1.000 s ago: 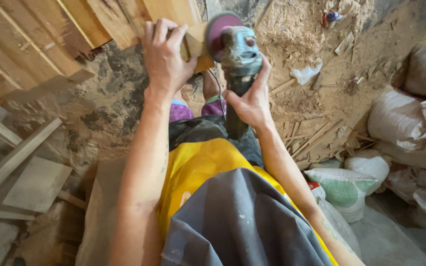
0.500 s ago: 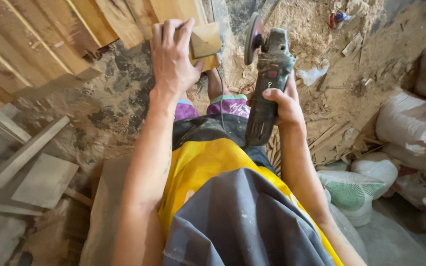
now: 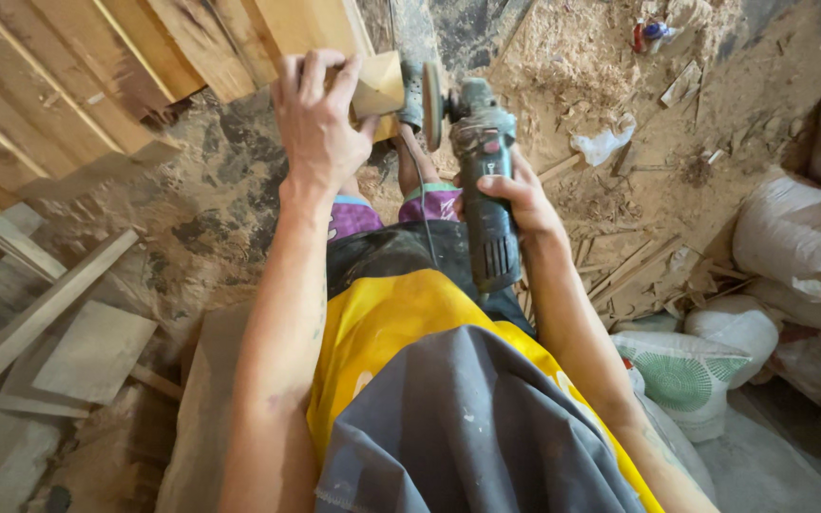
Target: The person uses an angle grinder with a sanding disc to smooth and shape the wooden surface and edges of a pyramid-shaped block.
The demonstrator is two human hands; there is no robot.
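Observation:
My left hand (image 3: 315,119) grips a small pale wooden block (image 3: 375,87) and holds it up in front of me. My right hand (image 3: 517,201) is wrapped around the dark body of an angle grinder (image 3: 482,180). The grinder's sanding disc (image 3: 430,93) stands on edge, right against the block's right side. The cord runs down toward my lap.
Stacked wooden planks (image 3: 68,85) fill the upper left. Flat boards (image 3: 87,351) lie at the lower left. Sawdust and wood scraps (image 3: 620,256) cover the ground to the right, beside several filled white sacks (image 3: 791,237). My legs and yellow clothing (image 3: 401,323) occupy the centre.
The grinder swung away from the block to the right, disc turned edge-on, then came back left so the disc meets the block's right side. My left hand kept its grip.

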